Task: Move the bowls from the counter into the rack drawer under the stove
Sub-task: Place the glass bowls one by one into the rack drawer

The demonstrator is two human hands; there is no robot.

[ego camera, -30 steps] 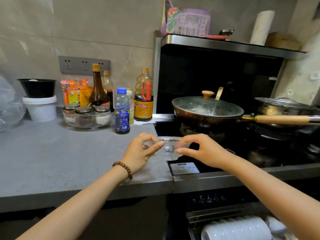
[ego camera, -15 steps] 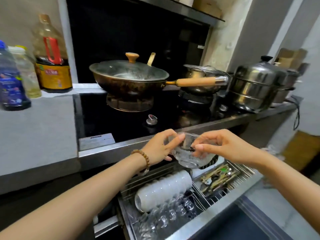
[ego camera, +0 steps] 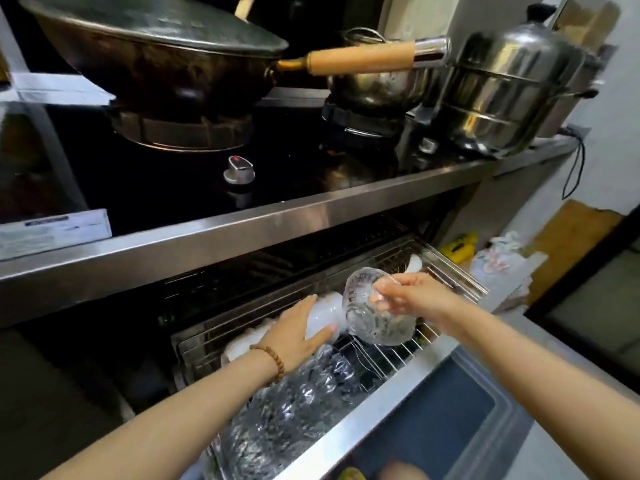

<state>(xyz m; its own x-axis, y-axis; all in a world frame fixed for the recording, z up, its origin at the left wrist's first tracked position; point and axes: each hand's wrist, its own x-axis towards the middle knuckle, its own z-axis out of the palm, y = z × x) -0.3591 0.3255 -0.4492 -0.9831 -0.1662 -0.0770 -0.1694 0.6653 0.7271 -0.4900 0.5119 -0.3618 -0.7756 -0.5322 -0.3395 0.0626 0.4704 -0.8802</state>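
Left hand [ego camera: 298, 332] has let go of the bowl [ego camera: 370, 315], now flat on the white bowls [ego camera: 323, 315]; right hand [ego camera: 415, 297] alone pinches its rim, bowl tipped on edge just over the rack [ego camera: 460, 273]; I judge slotting comes next

The drawer [ego camera: 363, 420] stands out from under the steel stove edge [ego camera: 242, 233], so its front part is open from above, while its back part lies beneath that edge with only a low gap. Its left side is filled: white bowls [ego camera: 323, 311] on their sides at the back, the left hand [ego camera: 294, 334] resting on them, and a row of glass bowls [ego camera: 294, 403] packed along the front. Bare wire rack [ego camera: 388, 355] shows just right of both rows, under the tilted glass bowl [ego camera: 370, 317] that the right hand [ego camera: 412, 296] holds.
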